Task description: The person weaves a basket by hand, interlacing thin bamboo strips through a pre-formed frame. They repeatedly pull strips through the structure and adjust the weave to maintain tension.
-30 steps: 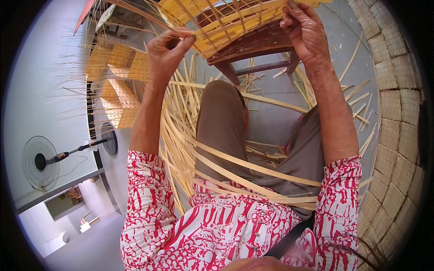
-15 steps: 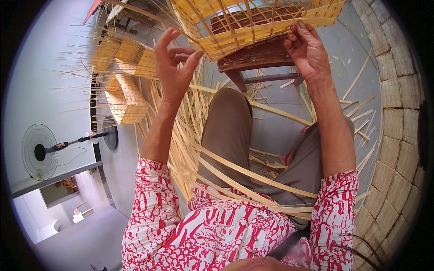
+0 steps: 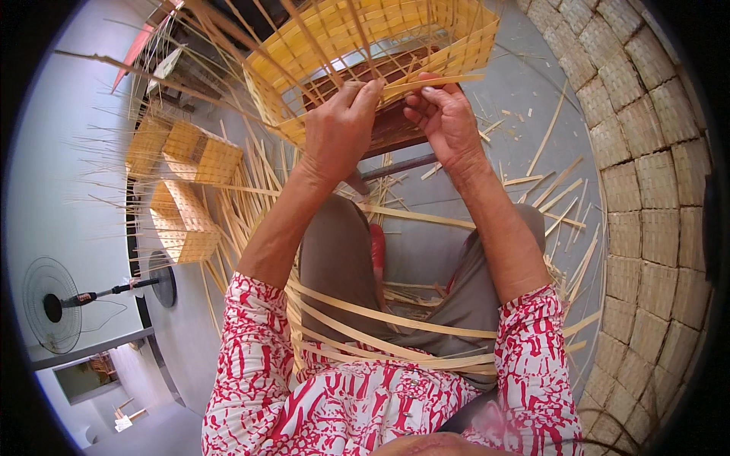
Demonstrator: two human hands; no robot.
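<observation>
Head view: one woven basket, yellow, long and open-topped, loose stakes rising from its left part, located at the far middle of the scene, over a worn reddish-brown wooden surface on legs. One left hand, back upward, grip narrow at the basket's near rim; the exact hold of its fingertips is hidden. One right hand, just right of it, grip narrow, thumb and forefinger pinching a flat strip that lies along the near rim, its free end reaching right. Several pale lengths across the lap, over grey-brown trousers. One red shoe between the knees. Loose splints in quantity on the floor, left of the legs. Yellow woven pieces, left, bristling with thin ends. One standing fan, far left. Stacked tan woven panels, right.
</observation>
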